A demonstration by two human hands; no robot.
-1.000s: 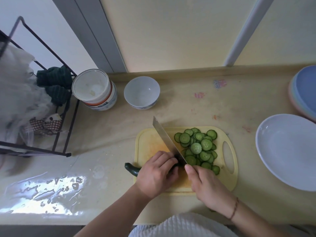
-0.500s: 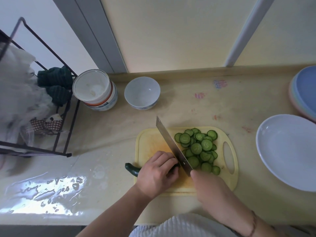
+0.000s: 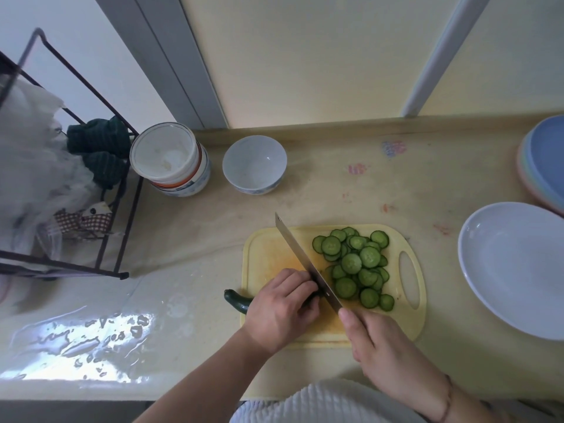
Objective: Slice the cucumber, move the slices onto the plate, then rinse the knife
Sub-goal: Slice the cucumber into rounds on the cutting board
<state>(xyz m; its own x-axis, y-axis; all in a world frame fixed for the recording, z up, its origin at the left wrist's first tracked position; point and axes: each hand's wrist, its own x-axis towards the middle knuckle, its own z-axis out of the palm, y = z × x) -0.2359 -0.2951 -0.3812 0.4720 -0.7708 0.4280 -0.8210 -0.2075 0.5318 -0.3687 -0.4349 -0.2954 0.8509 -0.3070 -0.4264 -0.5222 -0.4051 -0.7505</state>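
On the pale yellow surface (image 3: pixel 351 190) lies a yellow cutting board (image 3: pixel 265 251) with an oval handle hole at its right end. The left hand (image 3: pixel 282 309) curls its fingers over the uncut cucumber (image 3: pixel 238 300), pressing it to the board; the grip is closed round it, and only the dark stem end shows, poking off the board's left edge. The right hand (image 3: pixel 375 340) wraps the knife's handle, which is hidden inside the grip, thumb lying along the top. The knife (image 3: pixel 305 261), a broad cleaver-like blade, runs diagonally up and left from that hand, its edge down just beside the left hand's knuckles. To the right of the blade sits a heap of cucumber slices (image 3: pixel 354 267), overlapping on the board. The white plate (image 3: pixel 515 270) rests well to the right, holding no slices. Behind it stands a stack of pastel plates (image 3: pixel 543 166). Farther back are a white bowl (image 3: pixel 254 164) and a stack of containers (image 3: pixel 171 160) beside a black wire rack (image 3: pixel 91 264).
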